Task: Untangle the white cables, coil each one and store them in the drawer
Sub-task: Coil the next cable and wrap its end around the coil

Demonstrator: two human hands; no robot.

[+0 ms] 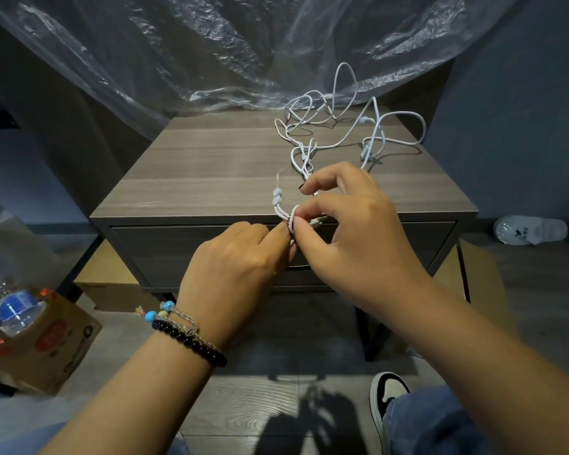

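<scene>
Presently both hands work at the front edge of the surface [211, 165], directly above the closed drawer [165, 254]. The left hand [234, 257] is curled, its thumb and forefinger pinching a small bundle of white cables [339, 126] at the point where the strands cross. The right hand [352, 231] pinches the same bundle from the opposite side with thumb and forefinger, its remaining fingers lifted and loosely bent. Two pale connector ends [276, 197] stand up just beside the pinch.

From the hands the cables run away from the person, toward the rear right of the surface, where the bulk lies in loose, overlapping loops, some arching clear of the wood. The run's long axis therefore points forward and slightly right; the right hand is nearer the tangle. In the inspector's judgement, untangling is at an early stage: no coil is formed.

A water bottle [9, 303] stands in a cardboard box [50, 349] on the floor at left; its blue label and the box's print are not legible.
</scene>
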